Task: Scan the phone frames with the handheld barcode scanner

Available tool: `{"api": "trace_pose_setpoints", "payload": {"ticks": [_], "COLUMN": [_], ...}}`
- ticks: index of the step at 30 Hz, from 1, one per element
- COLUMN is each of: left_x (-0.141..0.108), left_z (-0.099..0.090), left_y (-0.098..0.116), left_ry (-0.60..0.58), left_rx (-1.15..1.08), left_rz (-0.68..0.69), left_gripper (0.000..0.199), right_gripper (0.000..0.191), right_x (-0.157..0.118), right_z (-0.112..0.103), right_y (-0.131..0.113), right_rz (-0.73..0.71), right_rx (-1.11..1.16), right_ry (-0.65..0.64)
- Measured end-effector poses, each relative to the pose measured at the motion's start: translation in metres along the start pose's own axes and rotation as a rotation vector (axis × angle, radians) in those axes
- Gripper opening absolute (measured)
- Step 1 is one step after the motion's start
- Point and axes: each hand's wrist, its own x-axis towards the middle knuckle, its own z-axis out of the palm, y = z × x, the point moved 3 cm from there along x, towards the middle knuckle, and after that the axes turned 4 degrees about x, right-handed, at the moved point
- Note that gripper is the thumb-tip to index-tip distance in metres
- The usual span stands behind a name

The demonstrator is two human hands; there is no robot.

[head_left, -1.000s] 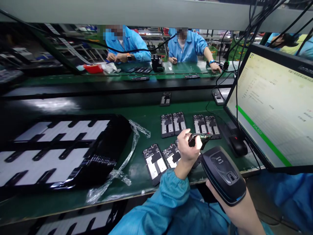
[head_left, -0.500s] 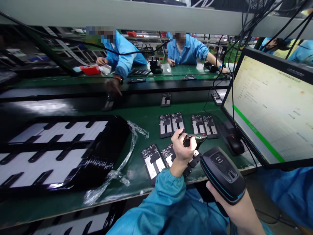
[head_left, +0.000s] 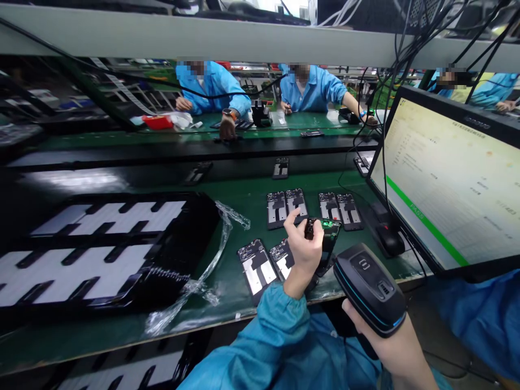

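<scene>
My left hand [head_left: 303, 246] grips an opened smartphone [head_left: 330, 233] by its upper end, raised over the bench and tilted. Green light falls across the phone's exposed circuit board. In my right hand [head_left: 377, 338] is a black handheld barcode scanner [head_left: 369, 287], its fingers wrapped round the handle and mostly hidden beneath the head. The scanner's front points toward the lifted phone. Under and left of my left wrist lie more opened phones, one phone [head_left: 257, 266] in full view and another phone [head_left: 280, 257] partly covered by the hand.
Behind are a phone pair [head_left: 286, 208] and another pair [head_left: 340, 210]. A monitor [head_left: 450, 184] showing a green PASS bar stands right, with a mouse [head_left: 389, 238] before it. Left are a black tray [head_left: 199, 227] and crumpled clear plastic [head_left: 221, 246]. Two co-workers in blue sit opposite.
The phone in my left hand has tilted so its circuit board faces the scanner more, now lit green. Across the bench, a co-worker's hand has drawn back from a phone on the dark strip.
</scene>
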Motion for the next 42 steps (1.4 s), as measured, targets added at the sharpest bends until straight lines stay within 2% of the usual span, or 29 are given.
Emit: {"api": "trace_pose_setpoints", "payload": {"ticks": [7,10,16,20,28,36,39,42], "left_x": [-0.001,-0.001,-0.005,-0.009,-0.012,-0.011,-0.010,-0.007], "left_z": [0.000,0.000,0.000,0.001,0.001,0.000,0.000,0.002], "left_y": [0.010,0.013,0.015,0.014,0.017,0.009,0.010,0.009], "left_ry": [-0.068,-0.069,-0.043,-0.022,0.013,0.013,0.020,0.001], "left_rx": [0.087,0.104,0.168,0.224,0.273,0.299,0.292,0.237], "left_rz": [-0.049,-0.045,0.099,0.188,0.277,0.372,0.350,0.260], "left_gripper": [0.041,0.041,0.043,0.044,0.046,0.050,0.052,0.050], "right_gripper": [0.039,0.043,0.045,0.044,0.043,0.045,0.046,0.046], "right_x": [0.000,0.002,0.006,0.006,0.006,0.007,0.007,0.006], "right_z": [-0.001,-0.003,-0.010,-0.012,-0.012,-0.010,-0.010,-0.010], "right_y": [0.004,0.007,0.011,0.015,0.016,0.014,0.014,0.014], "right_rz": [0.011,-0.016,-0.139,-0.154,-0.164,-0.167,-0.166,-0.157], "right_rx": [-0.026,-0.050,-0.121,-0.125,-0.133,-0.158,-0.160,-0.160], "right_ry": [-0.086,-0.077,-0.040,-0.040,-0.014,-0.028,-0.027,-0.017]}}
